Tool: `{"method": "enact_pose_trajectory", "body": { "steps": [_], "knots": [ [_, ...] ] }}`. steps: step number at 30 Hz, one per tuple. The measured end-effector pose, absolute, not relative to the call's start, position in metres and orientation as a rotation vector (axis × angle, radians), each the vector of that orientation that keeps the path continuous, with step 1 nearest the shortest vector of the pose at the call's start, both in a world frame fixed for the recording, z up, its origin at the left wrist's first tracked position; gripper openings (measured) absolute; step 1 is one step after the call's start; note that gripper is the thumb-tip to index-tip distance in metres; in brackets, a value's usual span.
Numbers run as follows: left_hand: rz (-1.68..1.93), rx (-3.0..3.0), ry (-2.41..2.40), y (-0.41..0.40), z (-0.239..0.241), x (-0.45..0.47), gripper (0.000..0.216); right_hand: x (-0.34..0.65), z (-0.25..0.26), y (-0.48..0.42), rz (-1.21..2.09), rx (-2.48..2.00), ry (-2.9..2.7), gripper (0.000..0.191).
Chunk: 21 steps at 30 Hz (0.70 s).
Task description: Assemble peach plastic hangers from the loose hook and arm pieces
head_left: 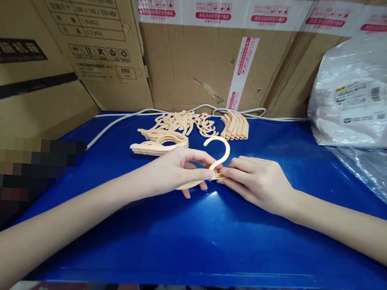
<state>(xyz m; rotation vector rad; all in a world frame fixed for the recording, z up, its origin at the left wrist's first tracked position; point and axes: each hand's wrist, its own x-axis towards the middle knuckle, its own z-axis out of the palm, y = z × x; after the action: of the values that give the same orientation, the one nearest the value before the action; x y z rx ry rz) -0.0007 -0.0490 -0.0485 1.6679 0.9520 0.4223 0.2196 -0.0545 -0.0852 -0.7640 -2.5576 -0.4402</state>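
A cream plastic hanger (224,154) with an upright hook is held between both hands over the blue table. My left hand (181,168) grips it at the base of the hook, thumb in front and fingers behind. The fingertips of my right hand (260,181) pinch the hanger's right side near the hook; the held end is mostly hidden by the fingers. Just behind my left hand lies a stack of cream hanger pieces (149,148). Farther back are a pile of loose hooks (178,121) and a row of curved arm pieces (237,126).
Cardboard boxes (193,64) wall off the back and left of the blue table (185,247). A white cable (115,123) runs along the rear edge. At the back right sits a white plastic-wrapped package (357,108), with clear plastic film (372,172) in front.
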Motion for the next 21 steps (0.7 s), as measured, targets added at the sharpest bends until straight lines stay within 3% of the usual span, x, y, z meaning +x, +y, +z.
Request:
{"method": "enact_pose_trajectory", "body": {
  "steps": [21],
  "knots": [
    [0.588,1.942,0.956,-0.0588,-0.0451,0.0056,0.01,0.2179,-0.0839,-0.0565,-0.464,-0.723,-2.575,0.034]
  ]
}}
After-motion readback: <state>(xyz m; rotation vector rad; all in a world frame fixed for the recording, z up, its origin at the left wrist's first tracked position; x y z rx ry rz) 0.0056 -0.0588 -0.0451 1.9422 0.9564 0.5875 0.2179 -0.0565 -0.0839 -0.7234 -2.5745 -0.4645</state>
